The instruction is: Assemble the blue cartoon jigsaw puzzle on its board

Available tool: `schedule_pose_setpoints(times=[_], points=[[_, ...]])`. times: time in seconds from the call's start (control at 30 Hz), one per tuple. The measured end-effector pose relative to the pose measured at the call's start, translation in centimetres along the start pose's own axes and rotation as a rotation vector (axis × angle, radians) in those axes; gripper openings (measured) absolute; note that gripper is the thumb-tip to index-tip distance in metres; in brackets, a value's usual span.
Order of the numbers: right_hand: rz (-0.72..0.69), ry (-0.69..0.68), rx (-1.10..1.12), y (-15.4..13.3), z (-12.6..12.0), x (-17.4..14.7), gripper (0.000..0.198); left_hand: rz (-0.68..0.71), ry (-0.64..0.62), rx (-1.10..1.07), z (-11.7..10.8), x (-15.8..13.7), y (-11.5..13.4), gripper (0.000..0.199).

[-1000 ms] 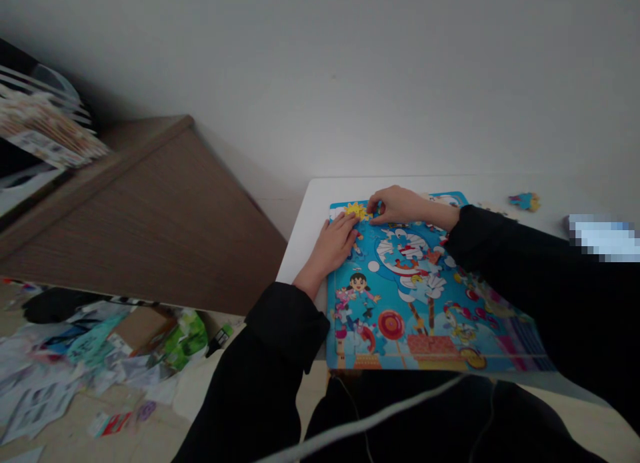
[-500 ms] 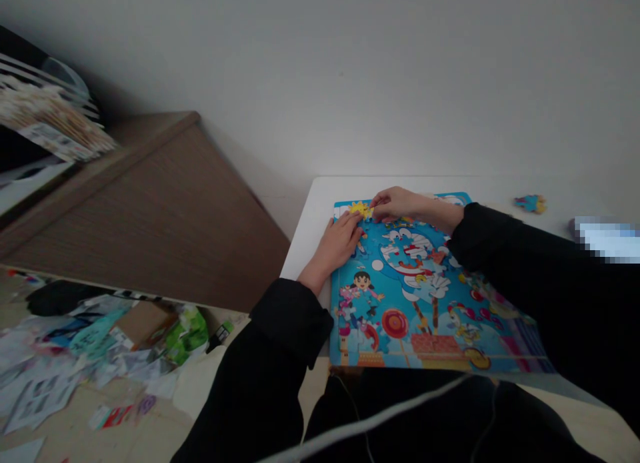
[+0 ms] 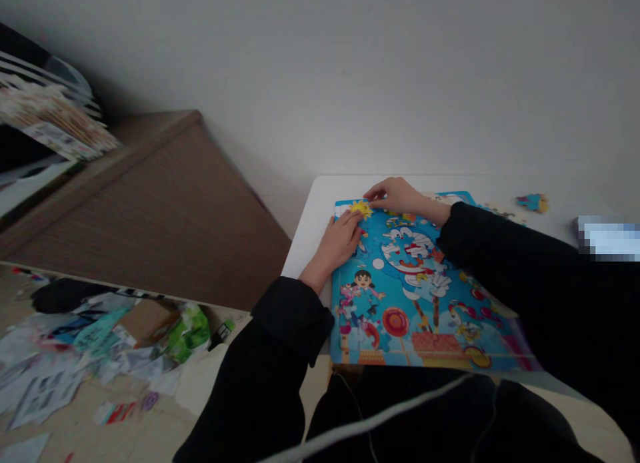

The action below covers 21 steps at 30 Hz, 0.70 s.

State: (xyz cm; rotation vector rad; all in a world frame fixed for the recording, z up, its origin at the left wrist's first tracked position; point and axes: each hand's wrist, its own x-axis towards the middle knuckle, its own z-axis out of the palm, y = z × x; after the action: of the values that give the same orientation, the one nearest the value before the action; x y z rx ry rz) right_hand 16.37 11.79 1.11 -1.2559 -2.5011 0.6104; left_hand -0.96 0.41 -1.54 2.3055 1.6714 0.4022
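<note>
Plainly, the head view is looking down on a white table standing against a bare grey wall, with a cartoon jigsaw puzzle lying on it and reaching its near edge. The left hand is resting spread and flat on the puzzle's upper left, fingertips touching the yellow sun. Just beside it, the right hand is curling its fingers over the puzzle's top edge; whether they are pinching a piece, I cannot tell. Beyond the right sleeve, a blue-and-yellow puzzle piece is lying loose on the tabletop. To the left, a brown wood-grain cabinet is bearing a bundle of cotton swabs. Below, printed papers, a cardboard box and a green bag are cluttering the floor, and a white cable is crossing the person's dark-clothed lap.
</note>
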Motion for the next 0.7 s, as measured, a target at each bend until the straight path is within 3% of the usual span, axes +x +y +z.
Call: schedule_pose_setpoints(times=[0.17, 0.7], points=[[-0.153, -0.001, -0.186, 0.2, 0.2, -0.9, 0.035, 0.002, -0.009, -0.002, -0.1, 0.0, 0.1, 0.04], [-0.159, 0.0, -0.312, 0.3, 0.6, -1.4, 0.035, -0.001, -0.004, -0.001, -0.1, 0.1, 0.1, 0.041]])
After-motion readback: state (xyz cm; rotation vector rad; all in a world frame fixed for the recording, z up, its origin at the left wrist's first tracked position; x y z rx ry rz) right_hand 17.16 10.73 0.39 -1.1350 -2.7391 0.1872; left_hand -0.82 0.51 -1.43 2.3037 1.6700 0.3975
